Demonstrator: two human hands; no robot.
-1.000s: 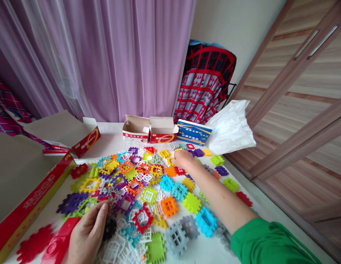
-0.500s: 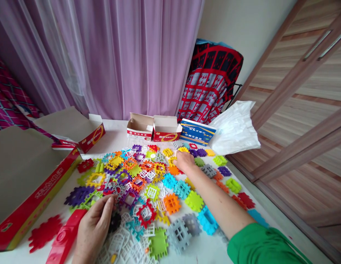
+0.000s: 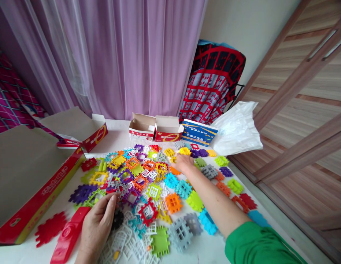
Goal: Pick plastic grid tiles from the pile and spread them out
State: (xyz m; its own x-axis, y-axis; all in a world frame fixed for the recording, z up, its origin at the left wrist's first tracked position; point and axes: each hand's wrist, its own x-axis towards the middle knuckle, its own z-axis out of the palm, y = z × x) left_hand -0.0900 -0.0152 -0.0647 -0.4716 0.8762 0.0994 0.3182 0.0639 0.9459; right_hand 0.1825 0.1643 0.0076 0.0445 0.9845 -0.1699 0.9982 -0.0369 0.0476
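My left hand [image 3: 98,217] hovers at the near left of the pile, thumb pressed to the fingers. Whatever it may pinch is too small or hidden to make out. Beside it lie a red flat toy piece [image 3: 70,234] and a black gear-like piece [image 3: 118,219]. Farther back, my right hand [image 3: 184,163] is curled down among plastic interlocking blocks, its fingertips hidden. Near those fingers are a yellow block [image 3: 185,151] and an orange block [image 3: 175,171]. A cyan block [image 3: 183,189] and a lime green block [image 3: 195,201] lie by the right forearm.
An open large carton [image 3: 60,174] stands at the left, with another open box [image 3: 96,137] behind it. Small red-and-white boxes [image 3: 168,136], a blue box [image 3: 199,132] and a white plastic bag [image 3: 236,128] line the back. White window pieces [image 3: 123,238] lie in front.
The view has shifted slightly, so everything sits a little farther right. My right hand has dipped slightly among the blocks; my left hand keeps its pinched pose.
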